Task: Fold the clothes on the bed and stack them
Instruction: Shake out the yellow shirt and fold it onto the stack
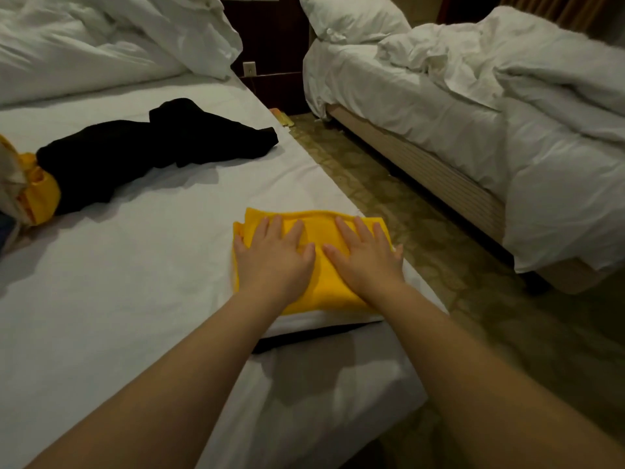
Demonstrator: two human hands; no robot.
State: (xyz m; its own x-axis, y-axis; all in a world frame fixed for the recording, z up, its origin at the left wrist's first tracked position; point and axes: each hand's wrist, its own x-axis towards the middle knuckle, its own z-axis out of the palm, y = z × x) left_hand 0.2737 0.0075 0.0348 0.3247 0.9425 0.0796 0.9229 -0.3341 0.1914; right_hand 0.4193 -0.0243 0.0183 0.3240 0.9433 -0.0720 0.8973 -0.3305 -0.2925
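Note:
A folded yellow garment (318, 228) lies on top of a folded white piece (304, 321) and something dark beneath, near the right edge of the bed (135, 265). My left hand (274, 255) presses flat on the garment's left half, fingers spread. My right hand (363, 255) lies flat on its right half, fingers straight. A crumpled black garment (142, 154) lies unfolded farther up the bed. At the left edge sits a bundle of yellow and pale clothes (33, 191), partly cut off.
A rumpled white duvet (101, 38) is heaped at the head of the bed. A carpeted aisle (422, 248) separates it from a second bed (473, 113) with white bedding on the right. A dark nightstand (270, 55) stands between the beds.

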